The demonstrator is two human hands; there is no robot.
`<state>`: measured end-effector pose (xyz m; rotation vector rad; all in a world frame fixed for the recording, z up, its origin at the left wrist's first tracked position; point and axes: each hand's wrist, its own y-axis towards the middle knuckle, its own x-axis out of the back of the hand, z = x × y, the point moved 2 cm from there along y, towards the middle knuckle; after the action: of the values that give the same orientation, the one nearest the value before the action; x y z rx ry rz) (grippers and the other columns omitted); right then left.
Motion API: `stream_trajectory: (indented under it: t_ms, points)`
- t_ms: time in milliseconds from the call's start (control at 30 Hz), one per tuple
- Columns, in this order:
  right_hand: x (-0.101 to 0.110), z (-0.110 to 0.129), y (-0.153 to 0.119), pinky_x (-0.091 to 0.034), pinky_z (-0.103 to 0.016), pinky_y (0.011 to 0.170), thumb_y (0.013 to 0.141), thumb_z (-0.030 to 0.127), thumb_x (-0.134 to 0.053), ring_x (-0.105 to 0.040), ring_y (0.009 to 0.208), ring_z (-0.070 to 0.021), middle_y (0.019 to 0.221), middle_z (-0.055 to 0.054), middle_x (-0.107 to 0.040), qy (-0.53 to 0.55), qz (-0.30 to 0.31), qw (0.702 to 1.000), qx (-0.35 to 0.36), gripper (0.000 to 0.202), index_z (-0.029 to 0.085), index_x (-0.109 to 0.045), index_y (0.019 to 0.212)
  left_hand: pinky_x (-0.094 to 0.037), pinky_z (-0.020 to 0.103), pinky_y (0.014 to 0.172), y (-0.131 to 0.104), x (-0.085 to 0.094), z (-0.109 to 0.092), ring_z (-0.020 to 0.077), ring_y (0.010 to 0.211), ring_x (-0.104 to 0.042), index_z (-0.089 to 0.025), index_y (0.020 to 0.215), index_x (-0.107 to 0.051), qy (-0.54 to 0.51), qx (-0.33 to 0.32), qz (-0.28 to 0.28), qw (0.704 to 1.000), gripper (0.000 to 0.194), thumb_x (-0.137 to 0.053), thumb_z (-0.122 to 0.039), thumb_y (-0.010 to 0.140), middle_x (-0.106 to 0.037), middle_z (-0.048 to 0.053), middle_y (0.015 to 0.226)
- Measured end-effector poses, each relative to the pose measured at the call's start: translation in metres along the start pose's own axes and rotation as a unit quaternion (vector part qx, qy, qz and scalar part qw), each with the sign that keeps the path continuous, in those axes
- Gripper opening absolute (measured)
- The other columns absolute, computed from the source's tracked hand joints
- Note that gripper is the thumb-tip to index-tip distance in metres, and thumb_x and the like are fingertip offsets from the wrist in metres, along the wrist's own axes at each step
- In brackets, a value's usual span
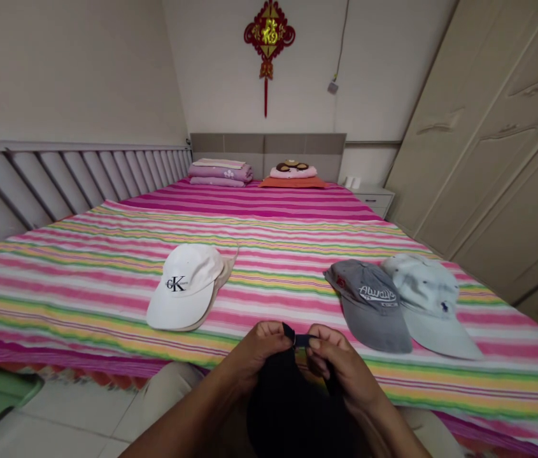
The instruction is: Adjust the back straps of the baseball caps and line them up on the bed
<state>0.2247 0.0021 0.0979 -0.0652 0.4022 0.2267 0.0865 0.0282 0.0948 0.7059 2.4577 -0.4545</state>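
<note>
A black cap (292,407) hangs between my two hands at the bottom centre, close to my body. My left hand (256,353) pinches one side of its back strap beside a small buckle. The strap's other side is pinched by my right hand (340,359). Beyond them on the striped bed lies a white cap with "CK" lettering (185,273), resting partly over a beige cap. To the right, a grey cap with "Always" lettering (374,305) overlaps a pale blue cap (431,305).
The striped bedspread (269,254) spreads out before me. Folded purple bedding (221,173) and an orange and pink stack (292,178) sit by the headboard. A green stool (8,397) stands at lower left, a wardrobe (502,159) at right.
</note>
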Motion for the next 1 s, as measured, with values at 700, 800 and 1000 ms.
stream_trajectory:
  t_ms: [700, 800, 1000]
  points:
    - [0.029, -0.026, 0.002, -0.038, -0.016, 0.051, 0.058, 0.016, -0.075, -0.052, 0.051, -0.0067, 0.059, 0.003, -0.058, 0.193, 0.036, 0.978, -0.075, 0.020, 0.015, -0.057, 0.067, -0.035, 0.015, 0.046, 0.007, 0.041, -0.030, 0.0029, 0.044, -0.044, -0.012, 0.063, -0.060, -0.085, -0.045, -0.098, 0.991, 0.014, -0.070, -0.021, 0.062, -0.052, -0.004, 0.053]
    - [0.028, -0.017, 0.003, -0.043, -0.019, 0.055, 0.055, 0.016, -0.076, -0.057, 0.056, -0.0099, 0.063, 0.001, -0.063, 0.221, -0.029, 0.973, -0.055, 0.024, 0.017, -0.058, 0.071, -0.041, 0.017, 0.056, 0.006, 0.052, -0.031, 0.0064, 0.054, -0.053, -0.011, 0.072, -0.063, -0.083, -0.005, -0.062, 0.995, 0.011, -0.067, -0.021, 0.067, -0.059, 0.000, 0.062]
    - [0.020, -0.004, 0.010, -0.048, -0.021, 0.055, 0.050, 0.012, -0.078, -0.061, 0.055, -0.0122, 0.062, 0.003, -0.065, 0.271, -0.099, 0.956, -0.052, 0.032, 0.021, -0.059, 0.074, -0.043, 0.022, 0.063, -0.010, 0.083, 0.009, 0.0121, 0.063, -0.058, -0.012, 0.077, -0.066, -0.040, 0.025, 0.019, 0.999, 0.027, -0.069, -0.034, 0.062, -0.062, 0.003, 0.067]
